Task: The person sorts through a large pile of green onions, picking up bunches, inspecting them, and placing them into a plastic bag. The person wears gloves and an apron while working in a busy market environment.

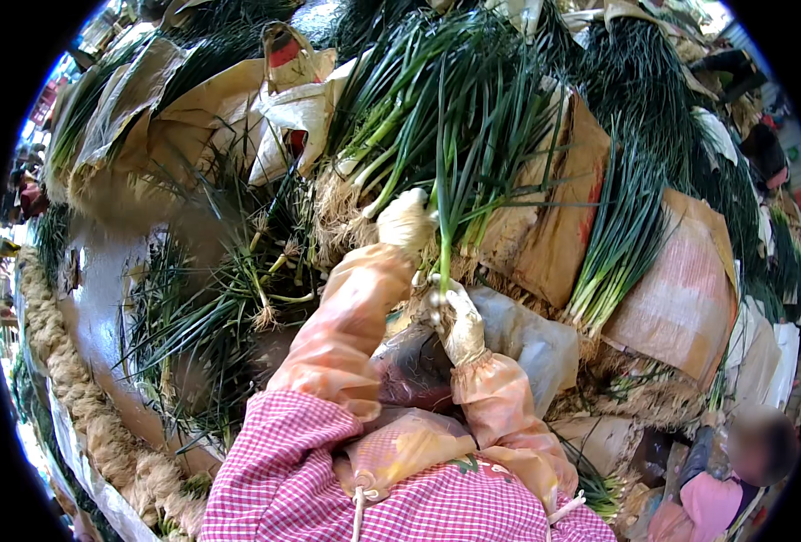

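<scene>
Onions [400, 99] and sacking [567, 199] crowd right fingers [457, 298] pinching a stalk [446, 235]; whether left fingers [411, 204] pinch is unclear.

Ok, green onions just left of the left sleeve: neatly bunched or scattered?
Scattered: those green onions lie tangled, roots and leaves pointing different ways.

The right hand [460, 318] partly hides the lower end of one green onion [446, 226]; another person's head [762, 444] is blurred.
</scene>
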The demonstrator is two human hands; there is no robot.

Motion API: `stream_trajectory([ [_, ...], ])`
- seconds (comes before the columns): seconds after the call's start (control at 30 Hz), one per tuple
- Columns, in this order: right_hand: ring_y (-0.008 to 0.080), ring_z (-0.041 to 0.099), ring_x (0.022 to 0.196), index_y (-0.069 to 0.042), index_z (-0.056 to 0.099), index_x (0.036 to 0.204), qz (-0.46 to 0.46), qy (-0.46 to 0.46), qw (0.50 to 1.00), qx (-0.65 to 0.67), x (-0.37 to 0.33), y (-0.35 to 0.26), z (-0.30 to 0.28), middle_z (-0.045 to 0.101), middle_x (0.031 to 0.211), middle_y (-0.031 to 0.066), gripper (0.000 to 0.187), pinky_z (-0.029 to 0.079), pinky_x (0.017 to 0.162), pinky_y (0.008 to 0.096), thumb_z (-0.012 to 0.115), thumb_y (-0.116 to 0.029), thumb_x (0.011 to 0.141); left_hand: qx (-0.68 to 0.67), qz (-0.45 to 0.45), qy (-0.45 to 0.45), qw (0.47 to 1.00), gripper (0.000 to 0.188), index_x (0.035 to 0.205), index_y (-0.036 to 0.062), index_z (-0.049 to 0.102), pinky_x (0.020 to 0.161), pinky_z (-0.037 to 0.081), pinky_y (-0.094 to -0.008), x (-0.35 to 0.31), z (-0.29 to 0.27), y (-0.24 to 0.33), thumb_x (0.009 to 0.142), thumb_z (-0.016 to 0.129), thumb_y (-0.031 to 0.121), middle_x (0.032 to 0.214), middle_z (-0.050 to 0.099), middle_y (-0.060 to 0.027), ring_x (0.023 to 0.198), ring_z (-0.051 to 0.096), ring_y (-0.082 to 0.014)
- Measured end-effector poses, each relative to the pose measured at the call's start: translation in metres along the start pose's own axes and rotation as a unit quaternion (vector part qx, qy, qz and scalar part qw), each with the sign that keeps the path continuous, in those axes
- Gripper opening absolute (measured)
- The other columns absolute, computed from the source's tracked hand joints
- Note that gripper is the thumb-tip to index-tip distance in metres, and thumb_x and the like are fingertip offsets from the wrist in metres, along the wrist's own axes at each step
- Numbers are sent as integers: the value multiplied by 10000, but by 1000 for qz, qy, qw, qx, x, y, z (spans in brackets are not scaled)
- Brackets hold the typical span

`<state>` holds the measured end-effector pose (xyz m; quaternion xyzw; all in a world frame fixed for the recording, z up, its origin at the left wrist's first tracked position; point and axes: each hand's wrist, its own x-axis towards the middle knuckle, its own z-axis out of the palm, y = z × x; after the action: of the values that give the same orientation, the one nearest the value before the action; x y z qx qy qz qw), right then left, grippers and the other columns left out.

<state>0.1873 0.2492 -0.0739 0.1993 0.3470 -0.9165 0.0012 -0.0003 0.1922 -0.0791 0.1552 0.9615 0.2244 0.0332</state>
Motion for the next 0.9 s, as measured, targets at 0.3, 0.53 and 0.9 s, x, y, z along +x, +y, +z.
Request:
stream_trajectory([
  [0.3, 111, 593, 788, -14, 567, 1062, 104, 59, 992, -25, 10, 10, -11, 603, 938, 39, 264, 464, 639, 209, 649, -103, 827, -374, 12, -269, 887, 270, 944, 3, 594, 640, 482, -257, -63, -35, -15, 859, 613, 260, 775, 619, -54, 670, 592, -112],
  [0.53, 102, 571, 705, -53, 519, 1030, -21, 108, 993, -44, 3, 12, -2, 572, 841, 24, 269, 478, 605, 195, 635, 15, 798, -613, -188, -163, 750, 350, 872, 54, 604, 469, 461, -259, -58, 7, 2, 922, 481, 378, 709, 570, -45, 547, 537, -130],
  [0.9, 128, 582, 654, -37, 508, 1072, 24, 24, 999, 20, 1, 0, -3, 611, 838, 77, 265, 468, 536, 197, 587, 10, 824, -99, 8, -6, 995, 421, 856, 75, 645, 629, 466, -374, -103, -37, -27, 831, 558, 486, 755, 622, -148, 695, 608, -290],
])
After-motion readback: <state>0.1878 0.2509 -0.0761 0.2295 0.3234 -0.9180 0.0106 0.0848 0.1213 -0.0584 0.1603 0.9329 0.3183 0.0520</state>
